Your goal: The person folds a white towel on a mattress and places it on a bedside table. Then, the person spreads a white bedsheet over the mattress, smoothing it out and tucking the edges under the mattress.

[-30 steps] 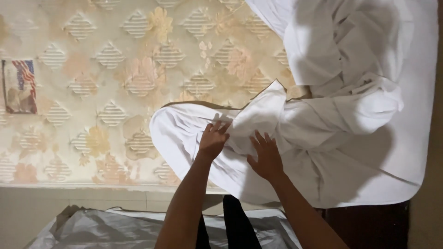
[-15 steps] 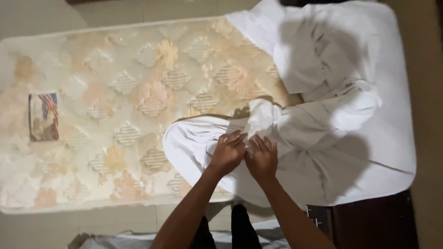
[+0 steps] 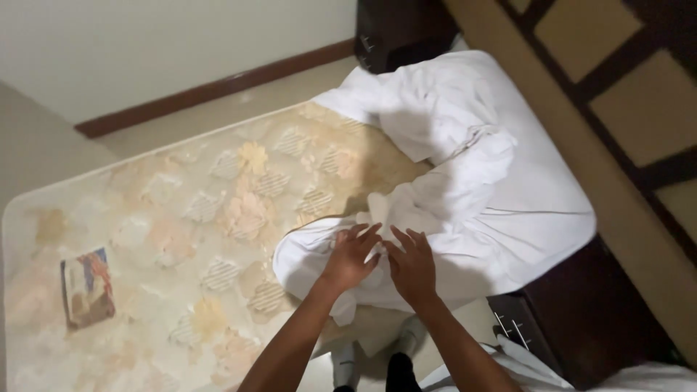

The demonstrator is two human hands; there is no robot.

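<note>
A: What do the hands show here?

B: The left hand [image 3: 351, 255] and right hand [image 3: 412, 263] lie side by side, fingers spread flat, palms down on the near fold of a white bed sheet [image 3: 465, 189]. Neither grips; both are open and pressing on the cloth, thumbs almost touching.

A: Where does the sheet lie?

B: Bunched directly under and beyond the hands, heaped toward the right and far side, covering that end of a bare patterned mattress [image 3: 181, 239]. A rounded lobe of cloth bulges just left of the left hand.

A: How is flattening such a fold best done?

B: In my judgement, by keeping the palms flat and sweeping outward from the centre, so creases are pushed to the edge rather than trapped beneath the fingers. The thick twisted ridge beyond the right hand would want loosening first.

A: What else surrounds them?

B: Far to the left of the left hand rests a small flat printed label [image 3: 87, 287] on the mattress. Dark wooden furniture [image 3: 588, 319] stands close to the right of the right arm, crowding that side; another dark piece [image 3: 396, 33] sits beyond the heap.
</note>
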